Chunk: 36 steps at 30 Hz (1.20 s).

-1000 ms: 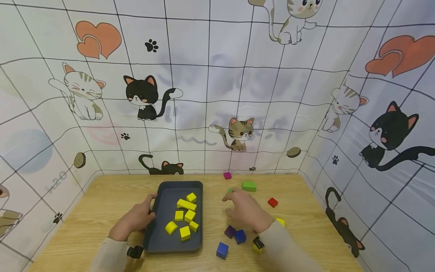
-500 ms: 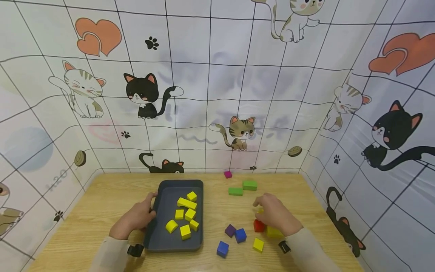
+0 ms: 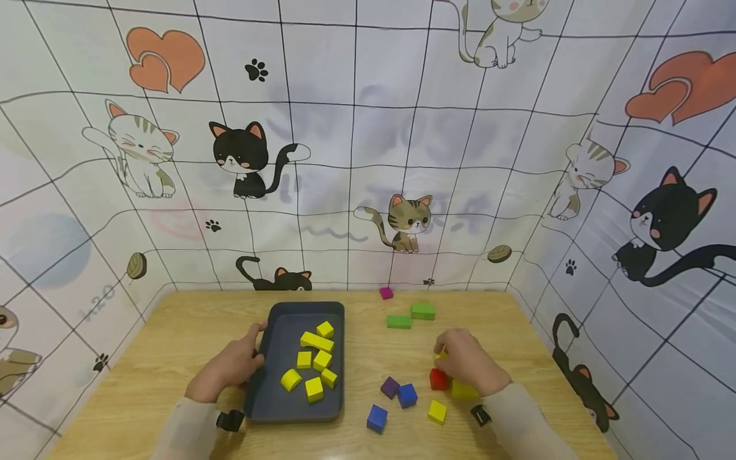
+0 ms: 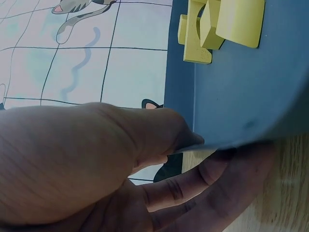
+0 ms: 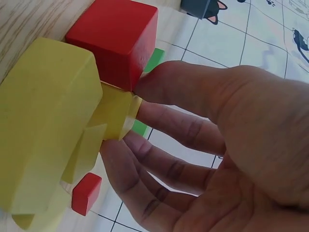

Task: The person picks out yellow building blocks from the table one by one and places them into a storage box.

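My left hand point(image 3: 224, 367) grips the left rim of a dark grey tray point(image 3: 278, 348). In the left wrist view, the thumb lies over the rim with the fingers under it. Several yellow blocks point(image 3: 316, 342) lie in the tray. On the right of the table, my right hand point(image 3: 468, 361) pinches a small yellow block point(image 5: 113, 113) between thumb and fingers. Right against the thumb tip is a red block point(image 5: 116, 43). A larger yellow block point(image 5: 43, 125) sits close by, partly under the hand in the head view.
Two blue blocks point(image 3: 377, 418) and a purple block point(image 3: 390, 387) lie between tray and right hand, with a loose yellow block point(image 3: 437, 412) nearby. Farther back are two green blocks point(image 3: 422, 312) and a magenta block point(image 3: 386, 292). A cat-print cloth point(image 3: 345, 128) surrounds the table.
My right hand has moved right and toward me, from beside the green blocks to the yellow and red cluster, and its fingers have closed in. The left hand stays on the tray.
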Available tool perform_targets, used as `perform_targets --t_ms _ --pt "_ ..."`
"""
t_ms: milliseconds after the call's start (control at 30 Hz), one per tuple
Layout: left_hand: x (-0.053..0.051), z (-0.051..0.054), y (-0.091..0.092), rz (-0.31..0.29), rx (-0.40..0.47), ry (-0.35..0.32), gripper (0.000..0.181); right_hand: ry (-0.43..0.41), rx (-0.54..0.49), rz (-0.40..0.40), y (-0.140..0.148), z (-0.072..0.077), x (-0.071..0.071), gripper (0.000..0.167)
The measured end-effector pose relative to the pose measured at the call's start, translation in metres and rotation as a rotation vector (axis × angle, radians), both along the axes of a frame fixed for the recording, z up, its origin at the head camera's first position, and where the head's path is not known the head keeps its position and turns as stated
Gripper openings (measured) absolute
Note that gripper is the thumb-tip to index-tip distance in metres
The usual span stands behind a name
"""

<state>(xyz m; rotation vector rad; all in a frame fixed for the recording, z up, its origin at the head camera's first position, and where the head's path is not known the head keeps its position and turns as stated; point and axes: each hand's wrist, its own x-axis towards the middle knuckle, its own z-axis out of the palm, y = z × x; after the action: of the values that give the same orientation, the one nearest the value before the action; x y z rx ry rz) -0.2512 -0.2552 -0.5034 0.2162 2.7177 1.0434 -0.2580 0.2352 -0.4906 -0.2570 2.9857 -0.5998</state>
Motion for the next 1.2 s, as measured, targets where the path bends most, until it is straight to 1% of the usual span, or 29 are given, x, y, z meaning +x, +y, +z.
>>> perform_targets --t_ms 200,433,600,867,1067,1200 --pt "0.001 0.002 0.001 0.004 -0.004 -0.009 0.076 0.027 0.013 0.022 -0.001 -0.002 0.0 0.012" --pt "0.001 0.0 0.0 0.01 -0.013 -0.005 0.076 0.038 0.031 0.027 -0.001 -0.002 -0.002 0.011" --pt "0.0 -0.001 0.001 0.013 -0.017 -0.001 0.076 0.032 0.033 0.025 -0.001 -0.002 -0.002 0.012" --pt "-0.002 -0.005 0.0 0.019 -0.014 -0.005 0.076 0.025 0.013 -0.001 -0.008 -0.001 -0.002 0.017" --pt "-0.001 -0.004 0.0 0.018 -0.013 -0.009 0.077 0.072 0.008 0.028 -0.019 0.005 -0.001 0.018" --pt "0.0 -0.002 0.001 0.023 -0.002 -0.02 0.077 0.105 -0.026 0.059 -0.032 0.01 0.002 0.018"
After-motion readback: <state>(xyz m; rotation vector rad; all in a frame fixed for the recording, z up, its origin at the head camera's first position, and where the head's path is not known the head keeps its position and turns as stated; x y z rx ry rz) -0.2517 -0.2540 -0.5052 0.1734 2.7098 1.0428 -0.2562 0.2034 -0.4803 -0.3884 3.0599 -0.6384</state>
